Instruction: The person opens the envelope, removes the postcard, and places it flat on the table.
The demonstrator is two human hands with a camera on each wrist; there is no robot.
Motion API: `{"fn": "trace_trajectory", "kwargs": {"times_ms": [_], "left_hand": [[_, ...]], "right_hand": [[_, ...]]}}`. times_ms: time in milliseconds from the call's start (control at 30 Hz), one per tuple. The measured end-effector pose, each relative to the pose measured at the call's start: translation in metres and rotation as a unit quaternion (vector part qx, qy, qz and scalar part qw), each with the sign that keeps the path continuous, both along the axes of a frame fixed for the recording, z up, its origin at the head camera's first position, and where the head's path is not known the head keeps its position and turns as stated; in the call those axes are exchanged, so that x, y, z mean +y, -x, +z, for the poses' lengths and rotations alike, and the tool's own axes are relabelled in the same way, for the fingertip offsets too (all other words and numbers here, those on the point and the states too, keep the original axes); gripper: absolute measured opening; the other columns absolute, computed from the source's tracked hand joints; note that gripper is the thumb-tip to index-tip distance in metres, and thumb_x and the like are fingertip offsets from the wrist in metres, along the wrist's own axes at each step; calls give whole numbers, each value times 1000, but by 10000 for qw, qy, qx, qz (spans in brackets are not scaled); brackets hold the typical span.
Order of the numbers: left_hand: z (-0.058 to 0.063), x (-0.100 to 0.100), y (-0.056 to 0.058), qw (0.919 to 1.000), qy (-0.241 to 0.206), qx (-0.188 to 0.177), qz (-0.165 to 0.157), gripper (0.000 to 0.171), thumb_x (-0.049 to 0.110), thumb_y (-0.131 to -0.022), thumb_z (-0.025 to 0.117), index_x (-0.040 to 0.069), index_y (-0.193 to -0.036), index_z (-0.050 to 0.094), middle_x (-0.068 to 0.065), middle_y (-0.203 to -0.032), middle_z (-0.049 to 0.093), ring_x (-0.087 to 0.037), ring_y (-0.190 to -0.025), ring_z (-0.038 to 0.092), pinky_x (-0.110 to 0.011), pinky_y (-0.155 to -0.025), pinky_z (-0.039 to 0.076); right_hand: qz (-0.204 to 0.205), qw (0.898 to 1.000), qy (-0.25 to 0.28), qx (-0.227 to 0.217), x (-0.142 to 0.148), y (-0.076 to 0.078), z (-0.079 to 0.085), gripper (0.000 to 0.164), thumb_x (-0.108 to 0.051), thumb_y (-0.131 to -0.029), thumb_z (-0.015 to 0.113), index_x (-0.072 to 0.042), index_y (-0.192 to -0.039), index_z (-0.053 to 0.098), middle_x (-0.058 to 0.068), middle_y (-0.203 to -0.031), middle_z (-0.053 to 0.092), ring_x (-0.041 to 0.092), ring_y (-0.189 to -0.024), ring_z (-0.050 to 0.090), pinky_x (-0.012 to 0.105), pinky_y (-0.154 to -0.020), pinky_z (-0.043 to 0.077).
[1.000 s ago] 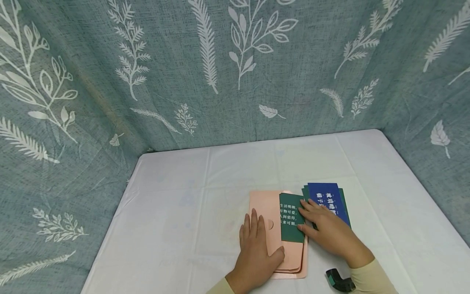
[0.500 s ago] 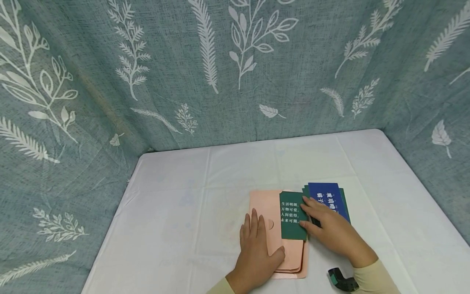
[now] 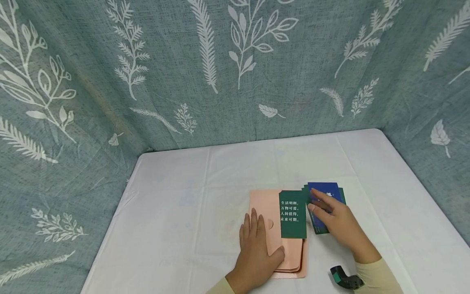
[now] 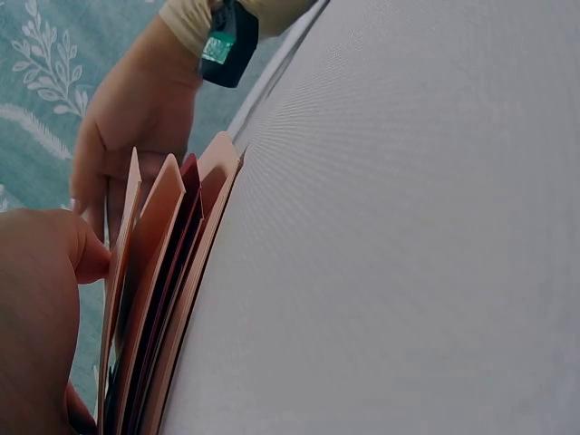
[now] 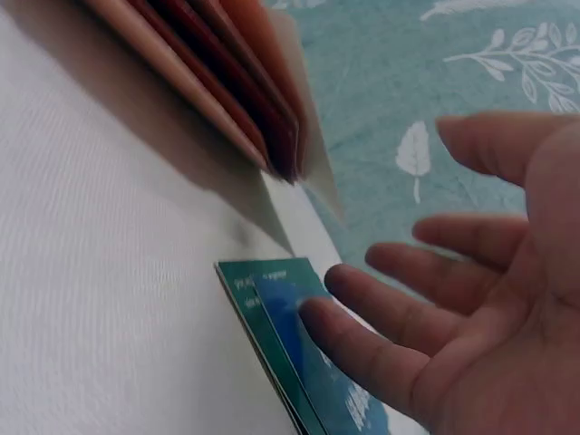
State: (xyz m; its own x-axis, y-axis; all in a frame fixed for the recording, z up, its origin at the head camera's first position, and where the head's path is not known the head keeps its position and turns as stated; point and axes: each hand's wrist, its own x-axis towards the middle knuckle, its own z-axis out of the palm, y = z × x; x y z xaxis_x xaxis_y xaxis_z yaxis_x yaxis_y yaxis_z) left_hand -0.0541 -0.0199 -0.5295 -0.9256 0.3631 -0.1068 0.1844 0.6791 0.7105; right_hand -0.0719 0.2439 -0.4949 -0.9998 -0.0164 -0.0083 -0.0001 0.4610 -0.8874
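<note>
A pink folder (image 3: 293, 255) with several layers lies on the white table. My left hand (image 3: 255, 251) rests on its left part with fingers extended. In the left wrist view the thumb presses the top layer of the folder (image 4: 172, 208), and the layers fan apart at the edge. On the folder's upper right lies a green card (image 3: 293, 224) with white printed lines. To its right is a stack of cards, a blue card (image 3: 323, 187) on top and green ones beneath. Above this stack hovers my right hand (image 3: 339, 216), fingers loosely spread and holding nothing.
White cloth covers the table (image 3: 169, 212). A black wrist device (image 3: 343, 279) sits at the right sleeve. Behind and beside the table hangs a teal curtain (image 3: 158, 73) with white leaf prints.
The green card has shifted slightly upward and lies straighter on the folder. My right hand has let go of it and moved right over the blue card. The left hand stays put.
</note>
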Motion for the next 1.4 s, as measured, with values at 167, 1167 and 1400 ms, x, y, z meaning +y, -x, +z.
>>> {"fn": "trace_trajectory", "kwargs": {"times_ms": [167, 1167, 1400], "left_hand": [[1, 0, 0, 10000, -28, -27, 8, 97, 41, -95, 68, -10, -167, 27, -20, -180, -1, -44, -163, -6, -72, -123, 0], [0, 0, 0, 10000, -3, -69, -28, 98, 43, -97, 68, -9, -168, 26, -19, -180, -2, -43, -163, -7, -71, -123, 0], [0, 0, 1, 10000, -9, -89, -33, 98, 43, -96, 67, -9, -168, 26, -20, -180, -2, -43, -163, -8, -71, -123, 0]], "right_hand": [[-342, 9865, 1406, -763, 5, 3, 0, 70, -33, -115, 60, 5, -167, 32, 27, -163, 46, 46, -144, 51, 42, -98, 58], [-556, 9426, 2843, -1661, -9, 8, -15, 63, -15, -111, 64, 8, -163, 36, 23, -132, 63, 25, -108, 69, 43, -83, 64], [-497, 9456, 2790, -1600, -10, 9, -18, 62, -9, -111, 64, 11, -162, 36, 17, -129, 68, 19, -104, 70, 39, -78, 64]]}}
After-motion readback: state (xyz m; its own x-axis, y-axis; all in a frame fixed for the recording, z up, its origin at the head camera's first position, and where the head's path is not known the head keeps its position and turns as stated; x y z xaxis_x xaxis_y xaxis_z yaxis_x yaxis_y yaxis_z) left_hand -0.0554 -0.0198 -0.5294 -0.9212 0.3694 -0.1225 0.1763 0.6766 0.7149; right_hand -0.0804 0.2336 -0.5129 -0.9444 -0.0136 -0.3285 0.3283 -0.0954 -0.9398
